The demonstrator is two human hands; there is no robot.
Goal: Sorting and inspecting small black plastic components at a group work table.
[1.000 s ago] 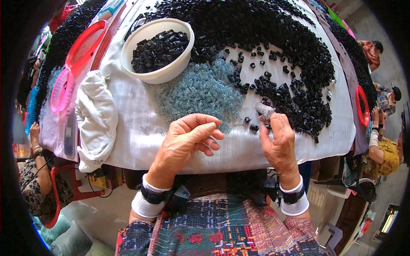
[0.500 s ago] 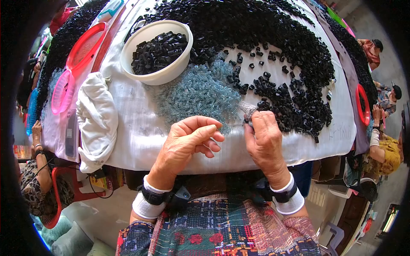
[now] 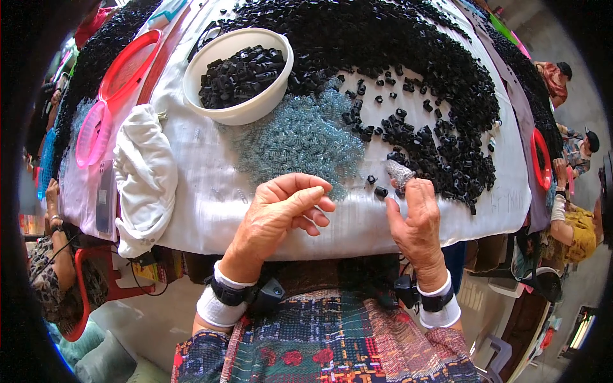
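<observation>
My left hand [image 3: 278, 214] hovers over the near part of the white cloth, palm turned inward. Its thumb and forefinger come together and the other fingers curl; whatever may be between them is hidden. To the right, my right hand [image 3: 416, 214] is open, thumb apart from the fingers, with a silvery wrap [image 3: 399, 172] over one fingertip. That wrapped finger reaches the near edge of the small black plastic parts [image 3: 424, 143]. Just left of it lie two loose black parts, one a short cylinder [image 3: 381, 191]. Beyond my left hand spreads a heap of small metal springs [image 3: 297, 137].
A white bowl [image 3: 288, 67] full of black parts stands behind the springs. A bundled white cloth [image 3: 145, 179], a phone [image 3: 105, 201], a pink basket [image 3: 80, 150] and a red sieve [image 3: 104, 89] lie left. Other people sit along both sides.
My right hand has moved right and its thumb and fingers have parted. Two black parts now lie loose on the cloth beside it. My left hand has stayed in place.
</observation>
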